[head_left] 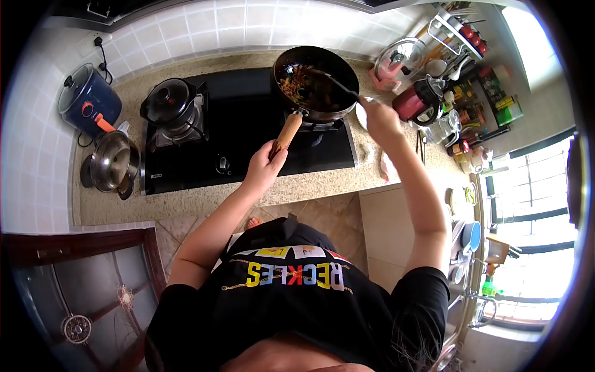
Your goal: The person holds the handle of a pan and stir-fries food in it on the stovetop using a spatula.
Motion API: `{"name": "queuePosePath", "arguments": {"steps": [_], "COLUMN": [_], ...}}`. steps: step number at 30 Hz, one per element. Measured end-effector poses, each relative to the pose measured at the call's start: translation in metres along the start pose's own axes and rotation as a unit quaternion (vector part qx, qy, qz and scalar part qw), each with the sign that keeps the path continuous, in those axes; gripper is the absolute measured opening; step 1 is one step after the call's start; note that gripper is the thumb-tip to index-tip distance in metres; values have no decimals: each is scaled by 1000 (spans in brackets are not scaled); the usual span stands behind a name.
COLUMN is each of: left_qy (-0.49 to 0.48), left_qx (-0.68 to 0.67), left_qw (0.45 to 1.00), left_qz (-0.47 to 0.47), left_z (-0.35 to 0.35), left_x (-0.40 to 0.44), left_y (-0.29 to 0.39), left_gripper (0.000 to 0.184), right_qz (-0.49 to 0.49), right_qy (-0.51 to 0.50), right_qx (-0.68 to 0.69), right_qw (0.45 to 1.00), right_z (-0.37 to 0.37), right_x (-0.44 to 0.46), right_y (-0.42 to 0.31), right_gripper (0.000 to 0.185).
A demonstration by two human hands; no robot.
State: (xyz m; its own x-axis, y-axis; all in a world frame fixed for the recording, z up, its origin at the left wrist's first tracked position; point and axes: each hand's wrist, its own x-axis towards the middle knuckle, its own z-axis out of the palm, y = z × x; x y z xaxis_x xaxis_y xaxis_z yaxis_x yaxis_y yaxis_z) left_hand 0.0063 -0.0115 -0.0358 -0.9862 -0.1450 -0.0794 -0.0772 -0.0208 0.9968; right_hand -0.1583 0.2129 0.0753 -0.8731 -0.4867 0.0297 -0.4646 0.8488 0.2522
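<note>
My left hand [266, 166] is closed around the wooden handle [287, 135] of a dark wok [315, 115], which sits over the right side of the stove. Inside the wok, shredded brown food [296, 85] with bits of green is gathered toward the left. My right hand [379, 123] grips a spatula [339, 84] from above the wok's right rim. Its blade reaches into the wok near the food, and the end of its handle is hidden in my fist. A white plate [361, 115] shows partly behind my right hand.
On the left burner stands a lidded black pot [168, 104]. Further left are a blue cooker [90, 102] and a steel pan [113, 162]. A glass lid [401, 57], a dark red jug [419, 100] and several bottles and jars line the right. The counter edge [260, 199] runs before me.
</note>
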Motion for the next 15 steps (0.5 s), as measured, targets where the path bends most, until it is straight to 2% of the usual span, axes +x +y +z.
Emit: {"name": "queuePosePath", "arguments": {"steps": [1, 2, 4, 7, 8, 10, 11, 13, 15], "left_qy": [-1, 2, 5, 4, -1, -7, -7, -10, 0], "left_qx": [0, -1, -8, -12, -13, -14, -11, -5, 7], "left_qw": [1000, 1000, 1000, 1000, 1000, 1000, 1000, 1000, 1000], "left_qz": [2, 6, 2, -1, -3, -8, -9, -8, 9], "left_z": [0, -2, -3, -2, -3, -3, -4, -3, -3], "left_x": [0, 2, 3, 3, 3, 1, 1, 3, 3], "left_y": [-3, -3, -2, -3, -1, -2, -2, -3, -8], "left_gripper": [29, 29, 29, 30, 31, 31, 31, 31, 31], "right_qz": [-86, -114, -162, -122, -69, -109, -134, -104, -49], "right_qy": [45, 53, 53, 46, 18, 21, 11, 10, 17], "right_qx": [-68, -74, -61, -52, -1, 31, 32, -28, -22], "right_qw": [993, 989, 984, 990, 997, 993, 990, 994, 998], "right_z": [18, 30, 6, -56, -85, -99, -100, -66, -33], "right_x": [-6, -13, -34, -51, -53, -51, -49, -36, -11], "right_y": [-1, 3, 0, 12, 11, 16, 15, -6, -16], "right_gripper": [26, 25, 26, 27, 40, 40, 41, 32, 18]}}
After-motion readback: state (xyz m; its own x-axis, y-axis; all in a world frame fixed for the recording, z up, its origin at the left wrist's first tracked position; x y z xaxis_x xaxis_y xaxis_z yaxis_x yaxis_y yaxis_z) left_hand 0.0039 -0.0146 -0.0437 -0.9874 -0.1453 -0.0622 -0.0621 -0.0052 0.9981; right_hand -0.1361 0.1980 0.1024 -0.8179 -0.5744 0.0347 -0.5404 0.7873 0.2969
